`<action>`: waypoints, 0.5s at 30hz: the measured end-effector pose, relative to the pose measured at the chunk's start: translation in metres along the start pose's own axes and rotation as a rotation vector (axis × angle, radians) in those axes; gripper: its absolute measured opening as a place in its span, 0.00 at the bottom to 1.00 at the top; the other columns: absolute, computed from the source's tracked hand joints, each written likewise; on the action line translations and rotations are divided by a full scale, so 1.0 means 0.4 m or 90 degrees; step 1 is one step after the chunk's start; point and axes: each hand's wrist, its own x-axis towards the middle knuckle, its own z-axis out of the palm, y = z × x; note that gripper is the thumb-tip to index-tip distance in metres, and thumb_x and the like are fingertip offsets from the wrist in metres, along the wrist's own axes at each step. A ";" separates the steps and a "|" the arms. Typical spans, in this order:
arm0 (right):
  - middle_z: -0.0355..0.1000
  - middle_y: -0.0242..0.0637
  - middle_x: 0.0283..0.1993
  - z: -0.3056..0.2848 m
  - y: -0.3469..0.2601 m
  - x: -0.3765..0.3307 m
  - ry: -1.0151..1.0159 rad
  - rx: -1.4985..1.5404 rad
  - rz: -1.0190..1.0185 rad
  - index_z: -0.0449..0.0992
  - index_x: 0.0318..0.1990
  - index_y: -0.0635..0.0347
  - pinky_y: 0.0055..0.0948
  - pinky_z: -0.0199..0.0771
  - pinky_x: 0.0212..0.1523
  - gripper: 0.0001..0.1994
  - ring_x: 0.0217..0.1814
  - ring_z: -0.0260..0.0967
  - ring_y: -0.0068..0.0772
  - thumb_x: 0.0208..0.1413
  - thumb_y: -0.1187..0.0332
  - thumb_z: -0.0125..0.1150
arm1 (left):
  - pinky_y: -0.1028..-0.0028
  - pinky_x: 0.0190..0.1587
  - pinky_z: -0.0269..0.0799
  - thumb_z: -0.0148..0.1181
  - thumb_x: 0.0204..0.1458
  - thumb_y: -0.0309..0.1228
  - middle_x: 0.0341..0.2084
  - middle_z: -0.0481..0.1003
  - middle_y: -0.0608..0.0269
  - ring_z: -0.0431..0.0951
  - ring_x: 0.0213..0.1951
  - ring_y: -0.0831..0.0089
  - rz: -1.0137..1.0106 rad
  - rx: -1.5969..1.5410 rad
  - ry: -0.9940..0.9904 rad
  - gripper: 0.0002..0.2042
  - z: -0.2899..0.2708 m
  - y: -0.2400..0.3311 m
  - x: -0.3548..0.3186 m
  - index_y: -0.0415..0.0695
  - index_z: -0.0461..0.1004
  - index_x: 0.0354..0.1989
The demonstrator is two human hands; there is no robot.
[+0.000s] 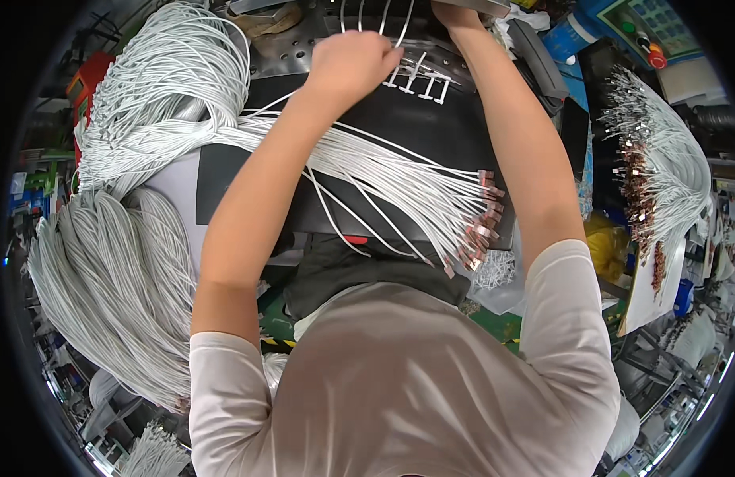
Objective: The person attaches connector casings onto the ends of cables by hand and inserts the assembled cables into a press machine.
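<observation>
My left hand (348,65) is closed, with thumb and fingers pressed together beside a metal plate at the top of the view. What sits between its fingertips is hidden. Several thin white strands (385,17) rise just beyond it. Right of the thumb, several small white T-ended plastic pieces (425,86) stick out over the black work surface. My right hand (453,16) reaches to the top edge, where a metal part covers its fingers. Under my left forearm lies a fan of white cables (383,163) with copper-coloured connector ends (480,226) toward the right.
Large coiled white cable bundles (173,67) are heaped at the left, and another long bundle (117,294) hangs below them. At the far right stands a bunch of white cables (674,151) with connectors. A clear bag (495,274) of small white pieces lies near my body.
</observation>
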 end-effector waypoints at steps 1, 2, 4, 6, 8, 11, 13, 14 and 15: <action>0.74 0.53 0.56 0.015 0.010 0.012 -0.005 -0.007 0.009 0.78 0.55 0.63 0.45 0.68 0.61 0.19 0.60 0.70 0.54 0.65 0.59 0.59 | 0.55 0.41 0.77 0.57 0.63 0.47 0.25 0.80 0.53 0.82 0.34 0.50 -0.025 0.004 -0.046 0.19 0.002 -0.007 0.023 0.44 0.81 0.29; 0.73 0.54 0.57 0.027 0.016 0.019 -0.010 -0.009 0.013 0.77 0.56 0.63 0.45 0.67 0.62 0.19 0.61 0.69 0.55 0.66 0.59 0.59 | 0.56 0.42 0.77 0.56 0.63 0.48 0.25 0.81 0.53 0.83 0.34 0.50 -0.031 -0.004 -0.070 0.20 0.004 -0.012 0.046 0.45 0.82 0.29; 0.72 0.55 0.59 0.033 0.017 0.025 -0.020 -0.010 0.013 0.76 0.58 0.64 0.46 0.66 0.64 0.21 0.63 0.68 0.56 0.67 0.58 0.58 | 0.58 0.46 0.78 0.57 0.64 0.45 0.33 0.83 0.51 0.83 0.41 0.50 -0.065 -0.018 -0.159 0.17 0.005 -0.016 0.079 0.45 0.83 0.36; 0.71 0.56 0.61 0.017 0.002 0.018 -0.025 -0.006 0.002 0.74 0.60 0.64 0.47 0.65 0.65 0.22 0.65 0.67 0.57 0.67 0.57 0.57 | 0.57 0.48 0.78 0.58 0.62 0.45 0.36 0.83 0.50 0.83 0.44 0.51 -0.129 -0.062 -0.130 0.17 0.006 -0.021 0.106 0.45 0.84 0.38; 0.70 0.57 0.63 -0.011 -0.028 -0.007 -0.034 0.004 -0.018 0.73 0.62 0.64 0.48 0.64 0.67 0.24 0.67 0.66 0.58 0.68 0.56 0.56 | 0.50 0.49 0.78 0.51 0.64 0.41 0.40 0.82 0.35 0.84 0.42 0.43 -0.105 -0.030 -0.119 0.21 0.013 -0.034 0.124 0.35 0.79 0.52; 0.68 0.59 0.67 -0.057 -0.089 -0.067 -0.064 0.032 -0.089 0.71 0.65 0.65 0.49 0.63 0.70 0.26 0.70 0.65 0.59 0.69 0.55 0.54 | 0.49 0.51 0.77 0.52 0.65 0.45 0.44 0.82 0.40 0.83 0.44 0.42 -0.089 -0.078 0.051 0.22 0.038 -0.072 0.125 0.38 0.79 0.52; 0.67 0.60 0.69 -0.064 -0.138 -0.121 -0.092 0.018 -0.132 0.69 0.67 0.65 0.49 0.62 0.71 0.27 0.71 0.64 0.60 0.70 0.54 0.53 | 0.48 0.52 0.76 0.53 0.62 0.41 0.43 0.80 0.33 0.82 0.44 0.39 0.013 -0.075 0.157 0.23 0.059 -0.108 0.103 0.37 0.76 0.57; 0.67 0.59 0.69 -0.061 -0.161 -0.143 -0.091 -0.027 -0.121 0.69 0.67 0.66 0.51 0.60 0.72 0.29 0.72 0.64 0.60 0.69 0.52 0.54 | 0.48 0.52 0.76 0.54 0.61 0.40 0.44 0.80 0.31 0.82 0.44 0.39 0.018 -0.029 0.179 0.24 0.070 -0.124 0.093 0.36 0.75 0.59; 0.68 0.58 0.69 -0.058 -0.183 -0.159 -0.093 -0.070 -0.110 0.69 0.68 0.67 0.53 0.59 0.74 0.31 0.72 0.63 0.59 0.68 0.51 0.55 | 0.48 0.52 0.76 0.54 0.60 0.39 0.44 0.79 0.30 0.82 0.44 0.38 0.022 0.015 0.200 0.25 0.082 -0.137 0.081 0.35 0.73 0.61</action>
